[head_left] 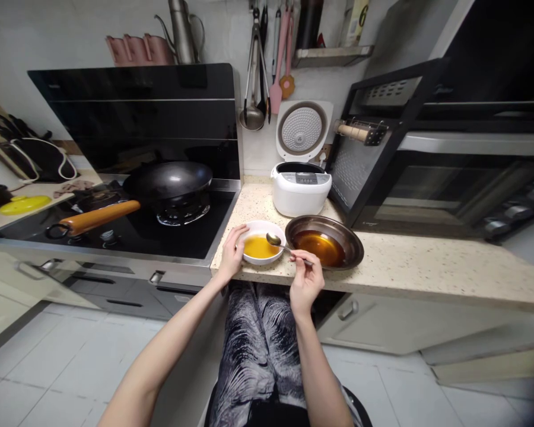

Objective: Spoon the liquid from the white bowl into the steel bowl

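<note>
A white bowl [279,230] with yellow liquid in it stands at the counter's front edge. My left hand [234,252] is closed on its left rim, fingers over the edge. In my right hand [306,279] is a metal spoon [274,239], pinched by the handle. The spoon's head is over the right part of the white bowl; whether it touches the liquid I cannot tell. Right beside that bowl sits a dark metal bowl [355,248] holding amber-brown liquid, and the spoon's handle crosses near its left rim.
Behind the bowls, a white rice cooker [301,193] has its lid raised. At left, a black wok [169,179] rests on the gas stove, its wooden handle [102,217] pointing toward the front. An oven [449,190] stands at right. Utensils hang from the wall, among them a ladle [252,117].
</note>
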`<state>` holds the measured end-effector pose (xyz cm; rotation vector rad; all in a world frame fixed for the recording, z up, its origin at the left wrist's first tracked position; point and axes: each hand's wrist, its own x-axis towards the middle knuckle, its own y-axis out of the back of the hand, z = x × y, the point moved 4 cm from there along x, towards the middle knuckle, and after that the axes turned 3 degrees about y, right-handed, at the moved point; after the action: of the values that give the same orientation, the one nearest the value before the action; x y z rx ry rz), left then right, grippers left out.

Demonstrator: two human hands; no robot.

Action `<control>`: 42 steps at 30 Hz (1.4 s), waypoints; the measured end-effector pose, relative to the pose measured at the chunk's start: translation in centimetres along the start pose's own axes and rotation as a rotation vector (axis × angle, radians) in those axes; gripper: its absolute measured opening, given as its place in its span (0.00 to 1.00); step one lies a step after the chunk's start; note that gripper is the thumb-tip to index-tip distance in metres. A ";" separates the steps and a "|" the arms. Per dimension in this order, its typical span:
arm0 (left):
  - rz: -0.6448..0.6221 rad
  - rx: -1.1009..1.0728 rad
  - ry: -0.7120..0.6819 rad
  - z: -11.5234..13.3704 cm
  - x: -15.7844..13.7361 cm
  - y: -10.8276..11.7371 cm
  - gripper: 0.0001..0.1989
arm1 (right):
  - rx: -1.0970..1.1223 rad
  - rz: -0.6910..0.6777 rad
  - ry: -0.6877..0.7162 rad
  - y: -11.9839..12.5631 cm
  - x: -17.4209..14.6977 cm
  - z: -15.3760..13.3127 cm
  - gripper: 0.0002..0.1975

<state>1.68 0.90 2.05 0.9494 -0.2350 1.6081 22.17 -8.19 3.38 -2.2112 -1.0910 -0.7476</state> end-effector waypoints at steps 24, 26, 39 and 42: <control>0.001 -0.008 0.004 0.1 0.0 0.0 0.26 | -0.255 0.012 0.309 3.5 2.3 0.7 0.07; -0.001 -0.007 -0.001 0.1 0.0 0.1 0.26 | -0.289 -0.069 0.393 3.4 2.4 0.7 0.08; 0.000 0.002 -0.002 0.3 0.0 0.1 0.25 | -0.344 -0.463 0.576 2.8 1.6 0.8 0.25; -0.003 0.009 0.000 0.2 0.0 0.1 0.26 | -0.341 -0.462 0.556 2.8 1.7 0.8 0.25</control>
<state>1.64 0.75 2.22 0.9557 -0.2263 1.6080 25.50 -8.19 3.37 -1.8175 -1.2476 -1.7358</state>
